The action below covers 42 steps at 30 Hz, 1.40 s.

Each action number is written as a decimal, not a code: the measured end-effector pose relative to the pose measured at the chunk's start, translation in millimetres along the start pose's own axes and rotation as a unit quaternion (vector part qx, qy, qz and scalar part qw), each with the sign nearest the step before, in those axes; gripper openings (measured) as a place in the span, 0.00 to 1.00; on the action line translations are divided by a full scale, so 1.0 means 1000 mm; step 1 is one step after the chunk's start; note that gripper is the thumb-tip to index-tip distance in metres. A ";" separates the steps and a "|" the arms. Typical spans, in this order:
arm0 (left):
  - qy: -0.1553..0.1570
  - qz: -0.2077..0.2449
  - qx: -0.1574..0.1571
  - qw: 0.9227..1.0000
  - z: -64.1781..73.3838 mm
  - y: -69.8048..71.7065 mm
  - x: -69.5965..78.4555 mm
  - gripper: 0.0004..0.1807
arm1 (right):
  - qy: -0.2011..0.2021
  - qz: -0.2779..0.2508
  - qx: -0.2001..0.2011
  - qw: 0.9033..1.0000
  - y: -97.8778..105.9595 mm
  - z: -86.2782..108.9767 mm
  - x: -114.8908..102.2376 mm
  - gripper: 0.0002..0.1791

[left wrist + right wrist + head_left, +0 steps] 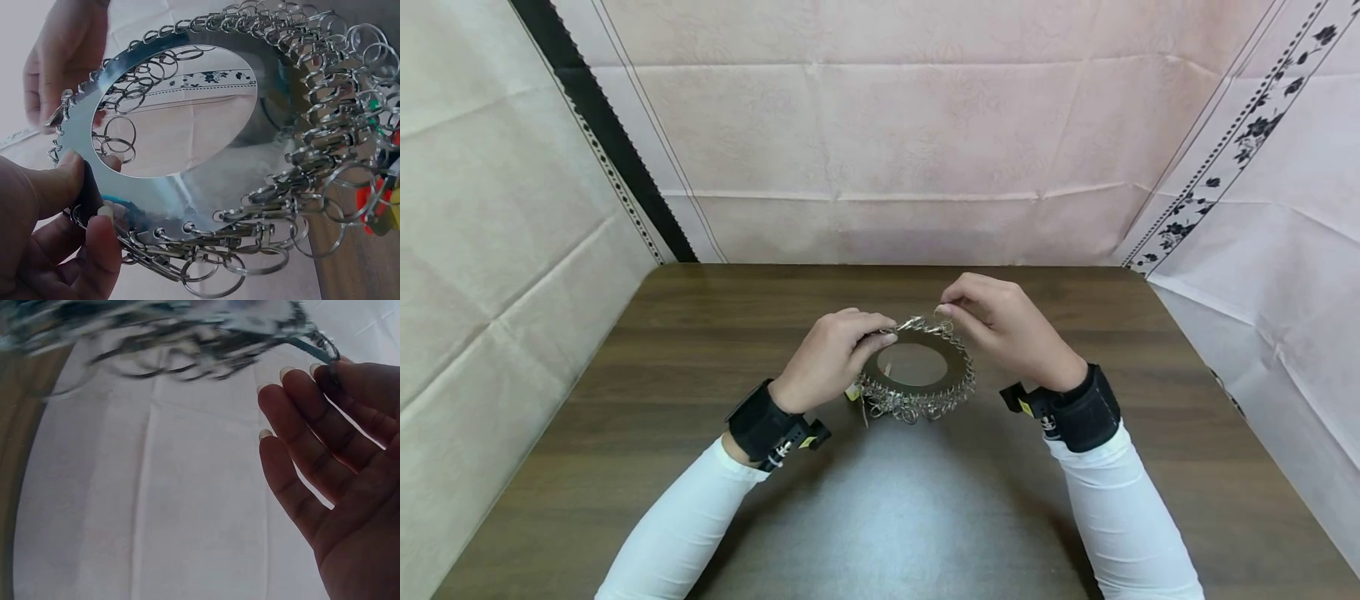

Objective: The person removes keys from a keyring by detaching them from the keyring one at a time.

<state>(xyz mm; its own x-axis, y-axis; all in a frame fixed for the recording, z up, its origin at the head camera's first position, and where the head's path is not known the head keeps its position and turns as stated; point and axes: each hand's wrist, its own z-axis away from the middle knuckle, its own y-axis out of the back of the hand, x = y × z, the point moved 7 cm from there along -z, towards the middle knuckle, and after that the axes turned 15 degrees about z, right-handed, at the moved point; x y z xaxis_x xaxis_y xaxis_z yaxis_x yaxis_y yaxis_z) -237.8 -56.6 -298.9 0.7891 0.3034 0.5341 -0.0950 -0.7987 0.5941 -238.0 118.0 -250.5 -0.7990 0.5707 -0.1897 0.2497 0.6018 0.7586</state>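
A flat metal ring plate point(958, 358) with a wide round hole is held tilted above the table. Small metal clasps with split rings point(325, 194) line its rim all the way round. My left hand point(835, 358) grips the plate's left edge, thumb on the face and fingers behind, as the left wrist view shows. At the far right rim my right hand point(1000, 329) pinches a small metal ring or clasp between thumb and forefinger. The other fingers of the right hand point(350, 450) are spread loosely. Blur in the right wrist view hides how that piece joins the plate.
Below lies a brown wood-grain table point(865, 517). White cloth point(925, 133) with folds stands behind it and at both sides. Small red, green and yellow things point(378, 206) show at the left wrist view's right edge, their kind unclear.
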 end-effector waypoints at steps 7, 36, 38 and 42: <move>0.015 0.033 0.001 0.999 -0.001 0.002 -0.001 0.11 | -0.045 0.012 -0.022 0.999 -0.006 0.004 0.015 0.04; 0.035 0.093 0.076 0.992 0.000 0.021 -0.001 0.13 | -0.099 0.025 -0.032 0.994 -0.007 0.011 0.036 0.10; 0.036 0.094 0.087 0.991 0.000 0.023 -0.001 0.12 | -0.106 0.026 -0.035 0.993 -0.006 0.013 0.039 0.09; 0.036 0.099 0.112 0.988 0.000 0.028 -0.002 0.13 | -0.113 0.042 -0.045 0.992 -0.004 0.018 0.045 0.09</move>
<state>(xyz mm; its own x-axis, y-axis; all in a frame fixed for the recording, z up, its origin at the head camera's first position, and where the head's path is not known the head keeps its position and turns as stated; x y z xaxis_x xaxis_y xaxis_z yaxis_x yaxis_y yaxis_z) -242.1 -79.9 -283.8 0.7231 0.1599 0.6720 -0.0998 -0.9384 0.3307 -264.8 151.5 -273.6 -0.6314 0.7339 -0.2505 0.2521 0.4997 0.8287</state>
